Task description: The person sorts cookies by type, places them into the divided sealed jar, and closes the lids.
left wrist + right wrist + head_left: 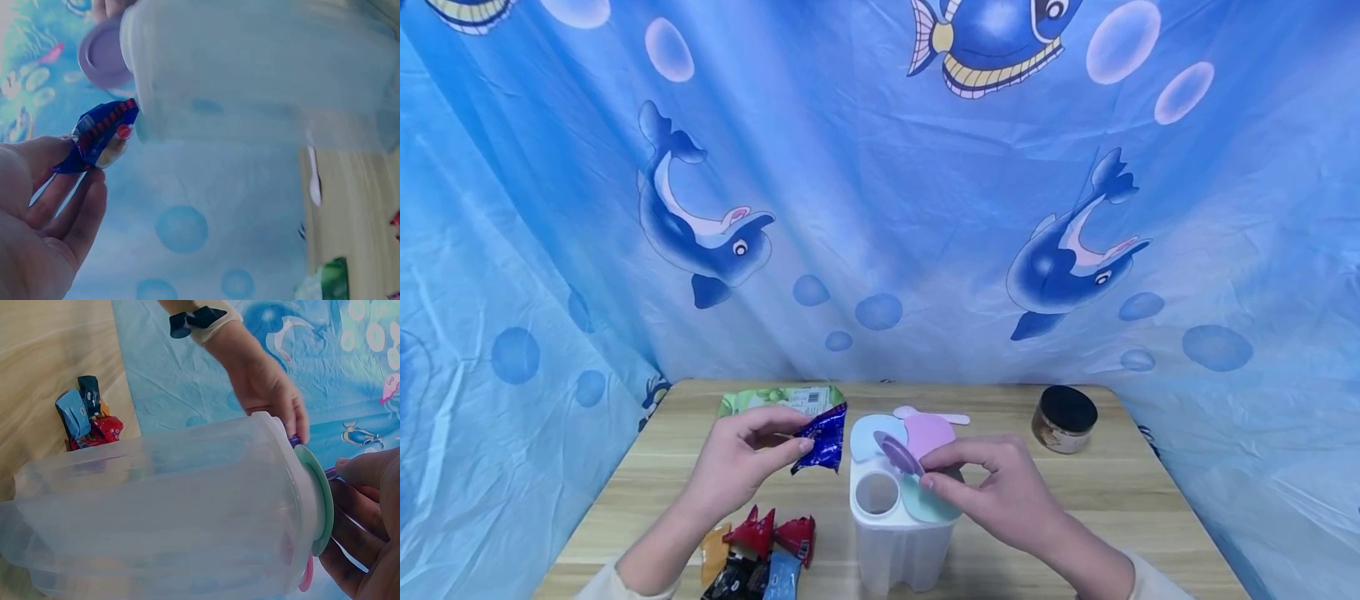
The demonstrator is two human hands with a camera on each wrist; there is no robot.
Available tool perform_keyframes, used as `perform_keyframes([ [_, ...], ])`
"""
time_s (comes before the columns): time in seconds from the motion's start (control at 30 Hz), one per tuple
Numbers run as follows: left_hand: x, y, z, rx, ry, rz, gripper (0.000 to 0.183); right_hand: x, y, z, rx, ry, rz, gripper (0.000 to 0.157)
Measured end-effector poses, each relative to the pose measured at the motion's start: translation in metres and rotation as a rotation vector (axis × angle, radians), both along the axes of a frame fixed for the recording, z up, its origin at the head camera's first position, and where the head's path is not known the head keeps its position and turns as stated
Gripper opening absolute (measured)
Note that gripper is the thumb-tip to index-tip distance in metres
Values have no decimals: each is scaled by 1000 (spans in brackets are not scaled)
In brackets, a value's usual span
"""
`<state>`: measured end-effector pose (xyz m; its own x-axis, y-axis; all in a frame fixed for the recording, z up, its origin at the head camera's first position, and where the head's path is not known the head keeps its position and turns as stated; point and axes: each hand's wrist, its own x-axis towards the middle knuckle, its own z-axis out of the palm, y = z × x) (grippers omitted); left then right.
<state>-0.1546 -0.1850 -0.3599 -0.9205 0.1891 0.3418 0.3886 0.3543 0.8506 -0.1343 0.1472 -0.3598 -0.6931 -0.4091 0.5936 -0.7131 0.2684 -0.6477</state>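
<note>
Between thumb and fingers my left hand (752, 454) pinches a shiny blue snack packet (825, 440), held just left of a translucent storage container (901, 554). My right hand (992, 492) pinches a purple lid (898, 454), tilted up beside the uncovered round opening (877, 493) at the container's front left. The blue lid (874, 435), pink lid (931, 433) and green lid (927, 500) lie on the other sections. In the left wrist view the packet (103, 134) shows red marks and is close to the container's rim.
Several small packets, including a red packet (752, 532) and a light blue packet (783, 575), lie at the table's front left. A green bag (782, 398) lies at the back, a white spoon (932, 415) behind the container, and a black-lidded jar (1064, 419) at the right.
</note>
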Motion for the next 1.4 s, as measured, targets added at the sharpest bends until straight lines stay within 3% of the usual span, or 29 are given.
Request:
perform_keyframes([
  [0.13, 13, 8, 7, 62, 93, -25, 22, 1, -1, 0, 8, -22, -15, 11],
  [0.33, 25, 23, 10, 138, 202, -135, 26, 2, -2, 1, 15, -44, -47, 13],
  [0.6, 27, 41, -2, 169, 191, -208, 26, 2, -4, -1, 17, -37, -59, 13],
  [0.73, 26, 44, -9, 82, 257, -220, 28, 1, -5, -1, 20, -20, -53, 11],
  [0.87, 23, 47, -12, 3, 409, -266, 30, 2, -6, -1, 20, -22, -57, 13],
  [1.0, 20, 50, -12, -29, 464, -323, 30, 0, -6, -2, 10, 18, -61, 14],
  [1.17, 17, 51, -7, -128, 456, -346, 25, -1, -6, -3, -2, 69, -47, 16],
  [1.4, 17, 40, 3, -312, 369, -405, 28, 0, -5, -1, -2, 25, -30, 14],
])
